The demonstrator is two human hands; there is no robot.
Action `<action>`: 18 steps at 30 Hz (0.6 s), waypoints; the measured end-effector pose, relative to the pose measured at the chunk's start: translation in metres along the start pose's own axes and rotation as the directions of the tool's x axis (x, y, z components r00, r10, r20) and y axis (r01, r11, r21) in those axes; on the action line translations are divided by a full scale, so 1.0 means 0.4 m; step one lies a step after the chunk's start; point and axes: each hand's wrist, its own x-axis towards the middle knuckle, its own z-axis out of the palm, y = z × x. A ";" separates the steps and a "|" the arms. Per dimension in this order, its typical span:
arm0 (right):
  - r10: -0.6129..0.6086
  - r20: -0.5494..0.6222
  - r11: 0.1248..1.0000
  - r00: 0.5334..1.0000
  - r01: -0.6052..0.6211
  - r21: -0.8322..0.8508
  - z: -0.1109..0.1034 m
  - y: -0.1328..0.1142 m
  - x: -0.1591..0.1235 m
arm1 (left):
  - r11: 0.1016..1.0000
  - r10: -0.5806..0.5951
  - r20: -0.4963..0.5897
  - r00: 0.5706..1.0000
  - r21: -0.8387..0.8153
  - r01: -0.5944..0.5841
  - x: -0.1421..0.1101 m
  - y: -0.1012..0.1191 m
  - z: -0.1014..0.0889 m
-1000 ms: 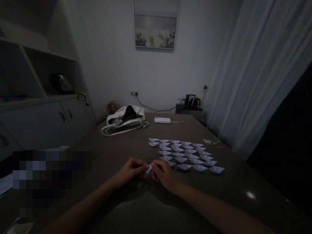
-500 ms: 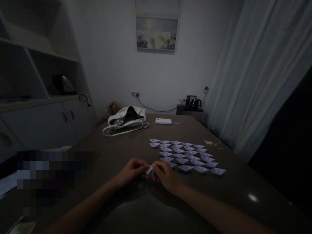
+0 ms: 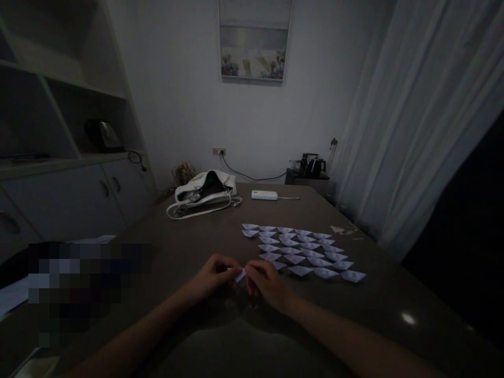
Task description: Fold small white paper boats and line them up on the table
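Observation:
A small folded piece of white paper [image 3: 240, 275] is pinched between my two hands, above the near middle of the dark table [image 3: 189, 336]. My left hand [image 3: 216, 273] closes thumb and fingers on its left side. On the other side, my right hand [image 3: 265, 281] grips it with bent fingers. Most of the paper is hidden by the fingertips. Just beyond and right of my right hand, several folded paper boats [image 3: 293, 259] lie in slanting rows.
A white handbag [image 3: 205, 191] lies open at the back left of the table. Right of it sits a white power bank [image 3: 264, 195] with a short cable. Papers [image 3: 16, 296] lie at the left edge, partly behind a blurred patch. Torn scraps [image 3: 342, 230] lie at the right edge.
Both hands stay in nearly the same place, still pinching the folded paper. The paper has tilted slightly, and a little less of it shows between the fingers.

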 end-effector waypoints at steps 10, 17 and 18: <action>-0.037 0.018 0.998 0.999 0.038 -0.042 -0.002 -0.001 -0.001 | 1.000 -0.013 -0.025 1.000 0.006 0.013 0.005 -0.014 0.003; -0.077 -0.055 0.994 0.995 0.073 -0.077 -0.001 -0.005 0.000 | 1.000 0.008 -0.068 0.998 -0.015 -0.009 0.011 -0.013 0.004; -0.081 -0.065 0.994 0.995 0.076 -0.076 -0.001 -0.005 0.000 | 1.000 0.009 -0.085 0.996 -0.010 -0.010 0.011 -0.011 0.004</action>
